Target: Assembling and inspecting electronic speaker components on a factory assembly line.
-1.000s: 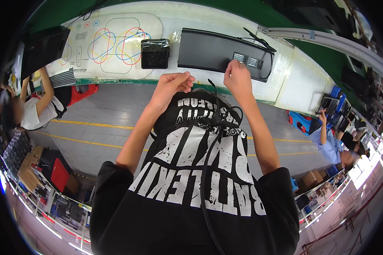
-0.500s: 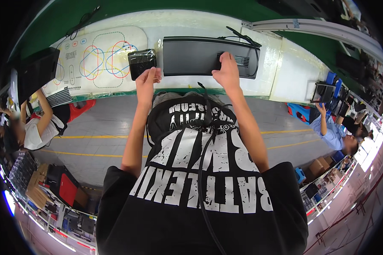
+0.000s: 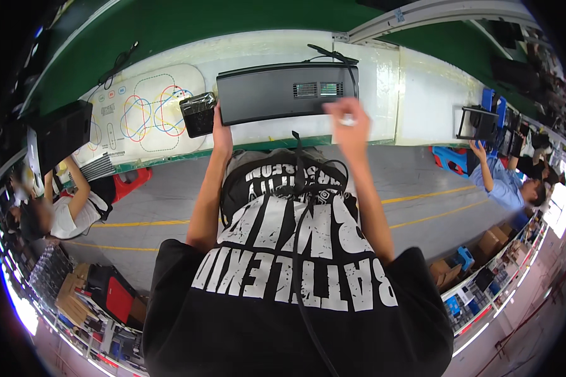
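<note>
By front edge of table (image 3: 380, 94), left hand (image 3: 221, 134) apparently steadying black unit (image 3: 258, 94); right hand (image 3: 352, 124) near; can't tell grips; next likely needs both.

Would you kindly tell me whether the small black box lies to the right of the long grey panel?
No, the black box lies just left of the grey panel.

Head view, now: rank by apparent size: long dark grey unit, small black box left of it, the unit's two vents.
1. Long dark grey unit
2. Small black box
3. Left vent and right vent: look about alike, so not ranked against each other.
</note>
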A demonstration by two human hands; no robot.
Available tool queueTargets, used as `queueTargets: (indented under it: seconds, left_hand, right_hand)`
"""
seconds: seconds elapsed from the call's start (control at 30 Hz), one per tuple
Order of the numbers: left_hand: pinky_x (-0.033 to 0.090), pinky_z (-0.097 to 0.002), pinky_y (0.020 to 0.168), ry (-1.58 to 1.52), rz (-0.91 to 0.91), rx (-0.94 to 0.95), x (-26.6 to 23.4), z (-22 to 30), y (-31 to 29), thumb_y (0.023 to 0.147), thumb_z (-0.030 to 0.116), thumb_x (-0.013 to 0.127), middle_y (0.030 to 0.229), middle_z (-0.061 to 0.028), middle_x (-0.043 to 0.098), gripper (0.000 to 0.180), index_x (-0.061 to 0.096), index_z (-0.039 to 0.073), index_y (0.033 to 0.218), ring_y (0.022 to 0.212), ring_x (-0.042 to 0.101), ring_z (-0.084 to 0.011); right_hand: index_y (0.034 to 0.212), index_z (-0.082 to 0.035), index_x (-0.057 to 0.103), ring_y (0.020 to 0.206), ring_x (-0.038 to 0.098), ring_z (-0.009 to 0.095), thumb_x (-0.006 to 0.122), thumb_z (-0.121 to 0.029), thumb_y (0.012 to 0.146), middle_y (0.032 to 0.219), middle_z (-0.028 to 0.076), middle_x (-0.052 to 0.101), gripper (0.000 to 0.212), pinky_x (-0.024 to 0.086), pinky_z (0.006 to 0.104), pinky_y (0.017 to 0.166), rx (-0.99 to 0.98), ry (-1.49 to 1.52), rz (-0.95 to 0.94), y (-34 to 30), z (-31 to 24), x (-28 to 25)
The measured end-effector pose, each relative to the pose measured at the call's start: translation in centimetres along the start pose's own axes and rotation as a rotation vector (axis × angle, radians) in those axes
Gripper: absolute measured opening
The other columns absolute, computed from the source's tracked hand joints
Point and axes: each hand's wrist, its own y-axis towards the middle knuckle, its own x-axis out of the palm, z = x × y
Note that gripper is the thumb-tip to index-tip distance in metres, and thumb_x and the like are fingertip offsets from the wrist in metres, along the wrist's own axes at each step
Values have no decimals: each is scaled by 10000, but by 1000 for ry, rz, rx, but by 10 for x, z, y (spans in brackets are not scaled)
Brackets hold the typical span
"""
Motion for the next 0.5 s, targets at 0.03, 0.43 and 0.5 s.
queueTargets:
  seconds: [0.03,0.43,0.5]
  left_hand:
    - [203,-316,1133,4,18,10,-7,-10,1,1056,318,264,1470,-72,377,491,318,33,1452,1364,311,-170]
    - [380,-226,702,429,345,-204,-6,33,26,919,663,360,920,-77,600,746,515,56,1323,811,519,-125]
    - [394,-314,895,801,325,-177,7,77,11,938,621,377,1016,-105,643,741,624,-44,1151,937,549,-166]
  right_hand:
    - [905,-23,574,794,616,160,639,-97,851,753,56,648,112,450,295,749,63,13,182,-2,9,-23]
    - [1367,-35,434,1111,505,223,362,-524,963,1339,79,517,638,323,372,1014,825,508,95,34,150,9]
    - [1179,27,578,969,512,220,354,-570,950,1098,120,622,678,298,376,960,734,367,41,29,149,-23]
